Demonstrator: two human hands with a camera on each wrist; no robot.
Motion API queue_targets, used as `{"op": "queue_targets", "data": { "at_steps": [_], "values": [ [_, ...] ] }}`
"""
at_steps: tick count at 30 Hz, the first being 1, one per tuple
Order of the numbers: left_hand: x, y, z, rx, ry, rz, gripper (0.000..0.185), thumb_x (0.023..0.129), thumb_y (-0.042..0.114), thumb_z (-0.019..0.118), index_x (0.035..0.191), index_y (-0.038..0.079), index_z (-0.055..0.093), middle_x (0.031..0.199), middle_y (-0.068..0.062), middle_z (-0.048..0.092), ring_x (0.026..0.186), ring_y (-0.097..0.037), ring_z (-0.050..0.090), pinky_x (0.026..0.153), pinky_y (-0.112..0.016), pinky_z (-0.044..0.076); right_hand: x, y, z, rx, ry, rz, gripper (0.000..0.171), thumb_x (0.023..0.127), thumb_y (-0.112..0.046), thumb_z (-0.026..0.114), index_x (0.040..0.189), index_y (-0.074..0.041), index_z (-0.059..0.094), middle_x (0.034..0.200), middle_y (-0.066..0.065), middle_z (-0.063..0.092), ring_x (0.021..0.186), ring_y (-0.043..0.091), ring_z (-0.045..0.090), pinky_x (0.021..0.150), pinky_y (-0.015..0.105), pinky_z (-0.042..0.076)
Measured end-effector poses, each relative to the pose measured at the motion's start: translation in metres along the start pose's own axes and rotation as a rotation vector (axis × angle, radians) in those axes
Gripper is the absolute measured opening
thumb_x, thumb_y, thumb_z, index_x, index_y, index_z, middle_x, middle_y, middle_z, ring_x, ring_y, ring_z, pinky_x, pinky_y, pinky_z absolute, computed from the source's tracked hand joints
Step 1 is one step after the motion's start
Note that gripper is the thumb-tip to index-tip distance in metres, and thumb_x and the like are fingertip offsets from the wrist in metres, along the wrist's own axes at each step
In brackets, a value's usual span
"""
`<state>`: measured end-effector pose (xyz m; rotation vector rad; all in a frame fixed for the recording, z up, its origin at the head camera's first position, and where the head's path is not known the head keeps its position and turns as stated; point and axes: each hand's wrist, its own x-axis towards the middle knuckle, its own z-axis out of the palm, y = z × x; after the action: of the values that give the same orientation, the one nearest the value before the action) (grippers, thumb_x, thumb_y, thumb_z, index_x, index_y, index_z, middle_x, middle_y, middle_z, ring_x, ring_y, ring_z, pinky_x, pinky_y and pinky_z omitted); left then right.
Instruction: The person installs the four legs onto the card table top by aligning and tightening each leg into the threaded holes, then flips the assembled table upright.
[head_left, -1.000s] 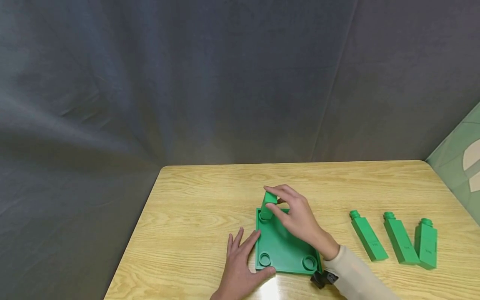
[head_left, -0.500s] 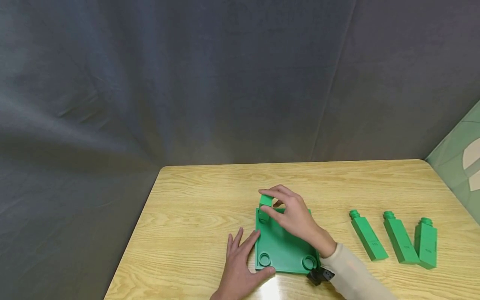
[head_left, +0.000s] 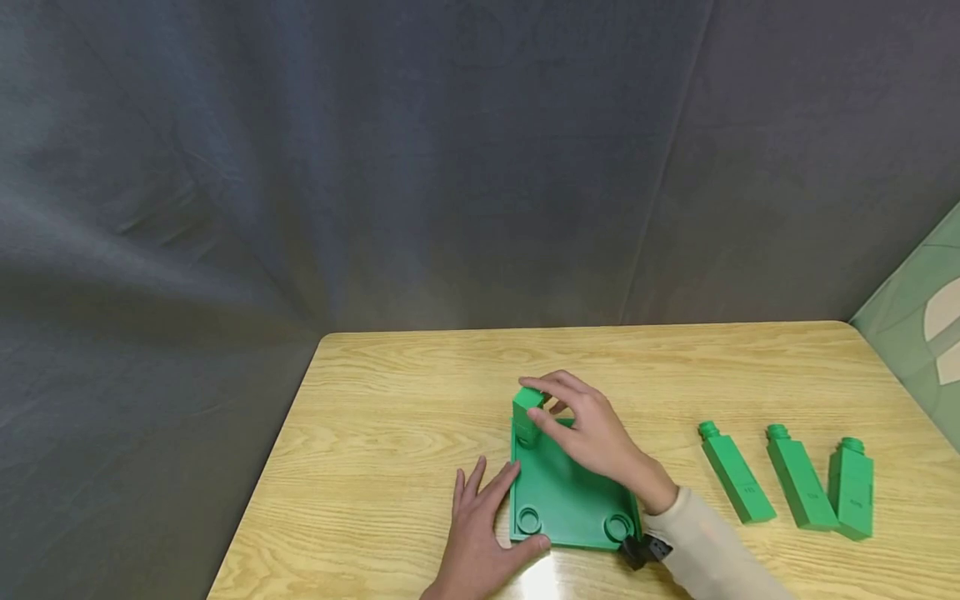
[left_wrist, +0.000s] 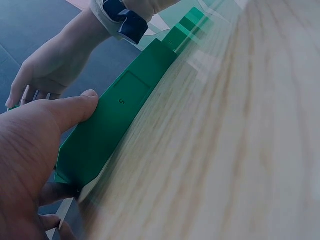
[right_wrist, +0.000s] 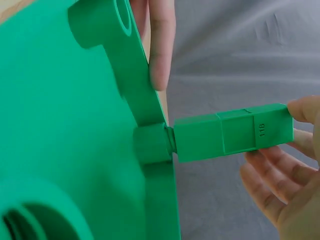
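Observation:
A square green board (head_left: 572, 497) with a raised rim and round corner sockets lies on the table. Over its far-left socket stands a green square leg (right_wrist: 232, 131), its threaded end at the socket mouth and a bit of thread showing. My right hand (head_left: 596, 433) pinches the leg's top between thumb and fingertips. At the board's near-left corner, my left hand (head_left: 480, 542) rests with spread, fairly straight fingers along the left side and the thumb on the near edge. In the left wrist view that thumb (left_wrist: 77, 107) presses the board's side.
Three more green threaded legs, a left one (head_left: 738, 477), a middle one (head_left: 802, 483) and a right one (head_left: 852, 492), lie right of the board on the wooden table (head_left: 375, 467). A dark curtain (head_left: 480, 167) hangs behind the table.
The leg has gone from tilted to nearly upright over the socket and has turned a little. My right hand shifted slightly left with it. The left hand stays put.

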<state>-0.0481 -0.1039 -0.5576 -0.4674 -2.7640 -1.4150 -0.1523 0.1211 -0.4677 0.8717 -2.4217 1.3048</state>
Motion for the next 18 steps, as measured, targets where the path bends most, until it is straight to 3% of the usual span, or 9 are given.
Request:
{"op": "queue_targets", "data": {
  "at_steps": [6,12,15,18],
  "values": [
    [-0.001,-0.002,0.000,0.007,0.001,0.002,0.094,0.089,0.059,0.088,0.168,0.024,0.052,0.166,0.004,0.057,0.164,-0.052,0.029,0.131,-0.077,0.006,0.002,0.000,0.012,-0.033,0.075,0.072,0.038,0.099,-0.015,0.086,0.134,-0.009,0.074,0.127,0.007,0.073,0.112,0.030,0.073,0.081,0.041,0.069],
    [0.000,0.000,-0.001,-0.005,-0.016,-0.011,0.094,0.089,0.060,0.088,0.169,0.025,0.051,0.167,0.003,0.056,0.165,-0.051,0.027,0.132,-0.077,0.004,0.004,-0.001,0.017,-0.024,0.129,0.165,0.037,0.096,-0.018,0.090,0.128,-0.010,0.073,0.123,0.007,0.072,0.112,0.030,0.072,0.082,0.038,0.068],
    [0.000,0.001,-0.002,-0.015,-0.023,-0.019,0.094,0.090,0.060,0.088,0.169,0.025,0.051,0.168,0.004,0.055,0.166,-0.050,0.025,0.132,-0.076,0.003,0.003,0.000,0.016,-0.007,0.107,0.164,0.045,0.097,-0.018,0.089,0.137,-0.010,0.071,0.129,0.010,0.071,0.116,0.032,0.070,0.085,0.042,0.068],
    [0.000,0.001,-0.002,-0.016,-0.024,-0.014,0.094,0.090,0.059,0.088,0.169,0.024,0.051,0.168,0.004,0.054,0.166,-0.051,0.025,0.132,-0.077,0.003,0.002,0.002,0.013,0.035,0.041,0.128,0.058,0.103,-0.021,0.083,0.156,-0.011,0.062,0.145,0.011,0.066,0.128,0.033,0.066,0.096,0.052,0.065]
  ]
}}
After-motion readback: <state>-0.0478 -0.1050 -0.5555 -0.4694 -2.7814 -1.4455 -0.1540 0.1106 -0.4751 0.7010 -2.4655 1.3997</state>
